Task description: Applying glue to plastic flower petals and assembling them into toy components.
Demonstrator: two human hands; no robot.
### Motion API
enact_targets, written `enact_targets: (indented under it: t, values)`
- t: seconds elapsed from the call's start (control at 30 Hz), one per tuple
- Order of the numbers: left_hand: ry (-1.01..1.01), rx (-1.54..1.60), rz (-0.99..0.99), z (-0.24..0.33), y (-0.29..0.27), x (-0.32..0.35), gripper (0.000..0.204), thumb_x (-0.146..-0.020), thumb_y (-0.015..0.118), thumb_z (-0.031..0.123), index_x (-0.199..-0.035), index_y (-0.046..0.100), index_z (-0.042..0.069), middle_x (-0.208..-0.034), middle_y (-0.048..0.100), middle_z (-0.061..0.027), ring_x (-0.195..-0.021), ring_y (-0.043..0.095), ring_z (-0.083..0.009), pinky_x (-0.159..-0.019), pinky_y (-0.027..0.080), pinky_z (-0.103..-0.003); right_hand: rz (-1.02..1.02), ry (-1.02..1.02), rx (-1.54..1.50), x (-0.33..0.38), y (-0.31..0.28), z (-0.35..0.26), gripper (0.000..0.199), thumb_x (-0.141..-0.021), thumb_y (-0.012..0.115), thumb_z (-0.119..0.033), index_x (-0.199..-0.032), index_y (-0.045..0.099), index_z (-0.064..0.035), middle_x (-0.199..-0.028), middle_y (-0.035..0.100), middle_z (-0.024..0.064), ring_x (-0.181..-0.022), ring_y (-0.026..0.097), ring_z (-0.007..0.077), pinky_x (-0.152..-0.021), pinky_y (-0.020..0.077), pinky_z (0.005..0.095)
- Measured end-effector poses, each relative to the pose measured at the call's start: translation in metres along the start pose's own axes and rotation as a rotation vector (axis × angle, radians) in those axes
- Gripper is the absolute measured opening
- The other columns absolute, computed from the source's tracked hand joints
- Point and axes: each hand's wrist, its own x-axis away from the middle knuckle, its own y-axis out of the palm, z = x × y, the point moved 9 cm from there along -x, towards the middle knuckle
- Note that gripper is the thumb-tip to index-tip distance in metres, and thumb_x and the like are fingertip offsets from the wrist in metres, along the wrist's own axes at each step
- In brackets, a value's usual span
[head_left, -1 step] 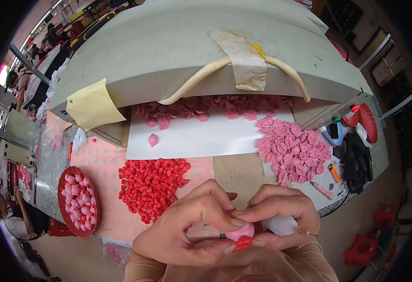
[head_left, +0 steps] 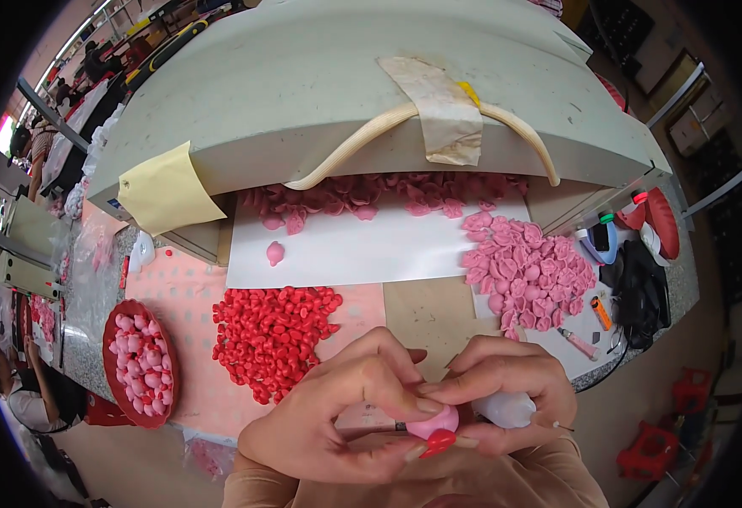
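Note:
Low in front of me, my left hand (head_left: 337, 415) pinches a small pink rounded plastic piece (head_left: 435, 421) between thumb and fingers. A glossy red piece (head_left: 439, 442) sits against its underside, at the fingertips of both hands. My right hand (head_left: 511, 372) is closed around a small translucent white bottle (head_left: 509, 410) with a thin needle tip (head_left: 563, 426) that points right. Its thumb and index finger also meet the pink piece. Beyond my left hand lies a heap of small red pieces (head_left: 274, 339). Farther right is a heap of pink shell-like pieces (head_left: 530, 275).
A grey metal hood (head_left: 261, 102) overhangs the white sheet (head_left: 346, 245), with more pink pieces beneath it. At left stands a red bowl (head_left: 174, 381) of pink-and-red pieces. An orange lighter (head_left: 601, 312), a tube (head_left: 579, 343) and a black bag (head_left: 642, 292) lie at right.
The red piece has turned slightly at my fingertips, and my right fingers have shifted a little. Both hands stay in the same place.

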Motion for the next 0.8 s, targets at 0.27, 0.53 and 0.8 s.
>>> enact_targets:
  t: [0.27,0.53,0.8]
  values:
    - [0.053,-0.058,-0.065,0.0030,-0.0011,-0.0039,0.029,-0.068,0.072,-0.002,-0.094,0.059,0.005,-0.092,0.051,-0.0093,-0.088,0.050,-0.0212,-0.076,0.044,-0.031,0.049,0.026,-0.007,-0.0030,-0.0012,0.0058,0.042,-0.058,0.076,-0.006,-0.098,0.067,0.0035,-0.081,0.062,0.0136,-0.070,0.058,0.0191,-0.062,0.0438,0.0253]
    - [0.049,-0.003,-0.032,0.0056,-0.0002,-0.0019,0.033,-0.062,0.071,-0.009,-0.091,0.060,0.005,-0.092,0.058,-0.0115,-0.086,0.049,-0.0169,-0.076,0.041,-0.027,0.092,0.031,-0.018,0.0003,-0.0007,0.0061,0.042,-0.056,0.077,-0.007,-0.094,0.067,0.0048,-0.080,0.063,0.0149,-0.069,0.059,0.0189,-0.060,0.0448,0.0254]
    - [0.036,-0.027,-0.064,0.0029,0.0014,-0.0007,0.029,-0.069,0.071,0.000,-0.094,0.058,0.006,-0.089,0.051,-0.0077,-0.085,0.050,-0.0200,-0.085,0.040,-0.034,0.094,0.047,-0.034,0.0007,-0.0014,0.0085,0.041,-0.055,0.077,-0.008,-0.093,0.068,0.0045,-0.080,0.063,0.0158,-0.069,0.060,0.0196,-0.060,0.0459,0.0257]
